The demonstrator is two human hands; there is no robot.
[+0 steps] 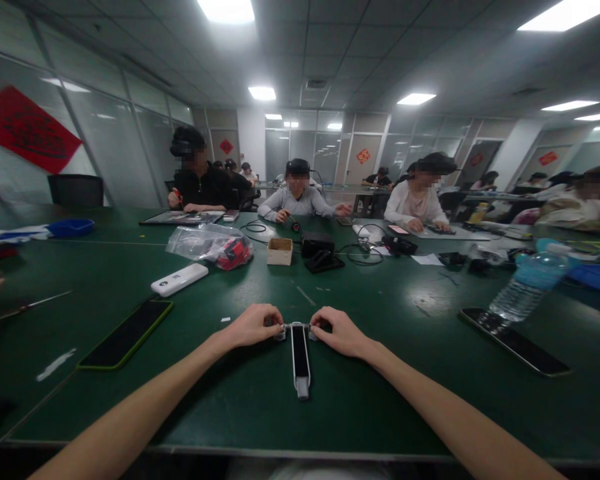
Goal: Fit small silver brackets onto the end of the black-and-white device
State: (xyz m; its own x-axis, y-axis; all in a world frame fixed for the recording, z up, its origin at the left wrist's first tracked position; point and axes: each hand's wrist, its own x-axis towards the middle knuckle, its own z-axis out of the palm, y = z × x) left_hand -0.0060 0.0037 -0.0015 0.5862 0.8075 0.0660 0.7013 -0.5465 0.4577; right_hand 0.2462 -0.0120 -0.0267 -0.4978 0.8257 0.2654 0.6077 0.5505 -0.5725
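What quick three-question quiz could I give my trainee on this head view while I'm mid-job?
1. Multiple choice: which colour edges the phone lying at the left of the picture? A) red B) green C) white
2. True or false: the left hand and the right hand are both on the same side of the white-rimmed black piece.
3. Fill in the missing word: in the picture, the small beige box stands to the ____ of the clear plastic bag.

Key: 1. B; 2. False, there is one on each side; 3. right.
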